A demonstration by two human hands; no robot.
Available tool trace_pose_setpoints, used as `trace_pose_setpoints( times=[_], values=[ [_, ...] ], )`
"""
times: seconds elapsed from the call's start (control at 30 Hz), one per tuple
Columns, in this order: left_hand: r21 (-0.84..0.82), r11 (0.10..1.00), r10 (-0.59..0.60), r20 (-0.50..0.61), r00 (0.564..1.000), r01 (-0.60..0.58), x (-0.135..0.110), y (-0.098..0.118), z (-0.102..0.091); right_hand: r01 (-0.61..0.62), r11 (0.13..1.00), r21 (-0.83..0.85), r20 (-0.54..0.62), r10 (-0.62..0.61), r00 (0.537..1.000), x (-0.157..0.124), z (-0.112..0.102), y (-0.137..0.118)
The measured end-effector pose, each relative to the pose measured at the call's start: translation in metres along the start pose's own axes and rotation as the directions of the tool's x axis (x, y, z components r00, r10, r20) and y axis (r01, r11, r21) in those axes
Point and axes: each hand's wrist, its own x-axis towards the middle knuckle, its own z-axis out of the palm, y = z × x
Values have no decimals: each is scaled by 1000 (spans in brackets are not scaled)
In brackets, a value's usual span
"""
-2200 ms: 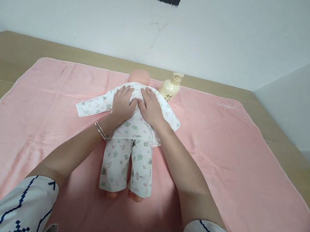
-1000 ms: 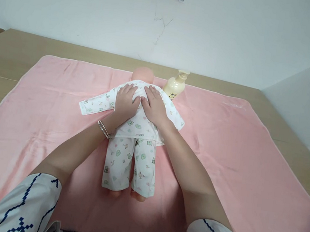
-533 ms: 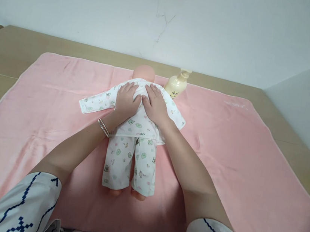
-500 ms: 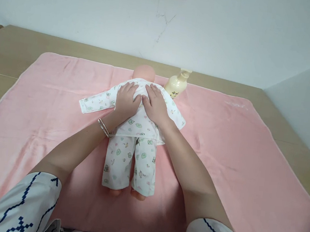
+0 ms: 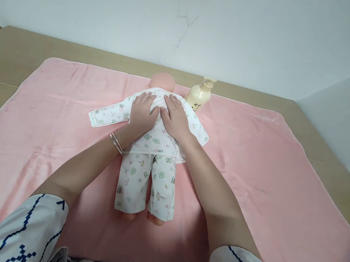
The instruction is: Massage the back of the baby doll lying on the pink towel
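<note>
A baby doll (image 5: 152, 143) in white printed pyjamas lies stretched out, its bald head at the far end and its feet toward me. Its face does not show. My left hand (image 5: 143, 112) rests flat on the left side of the doll's upper body, fingers extended. On the right side of the same area lies my right hand (image 5: 175, 118), also flat with fingers out. The thumbs nearly meet at the middle. One sleeve reaches out to the left; the other slants down to the right. A bracelet (image 5: 116, 143) circles my left wrist.
Beneath the doll a pink blanket (image 5: 252, 178) covers much of the wooden table (image 5: 22, 44). A cream pump bottle (image 5: 199, 95) stands right of the doll's head. Behind the table rises a white wall (image 5: 112, 17) with fine cracks.
Almost nothing differs. The view has shifted very slightly; both hands keep their places on the doll.
</note>
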Motion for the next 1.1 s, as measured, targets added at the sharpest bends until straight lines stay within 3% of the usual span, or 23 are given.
trace_pose_setpoints(
  times=[0.47,0.83,0.97,1.1],
  values=[
    [-2,1000,2,15,1000,-2,0,0,-1,3,1000,-5,-8,-3,1000,0,0,1],
    [99,995,-4,-74,997,11,-4,15,-13,-124,963,-239,-31,120,992,-11,-17,-43],
    [97,994,-41,-40,998,44,-3,14,-10,-107,980,-169,-16,106,994,-5,-14,-32],
    [85,996,-35,52,998,30,0,10,-6,0,997,-82,63,5,998,7,-8,-8]
  ],
)
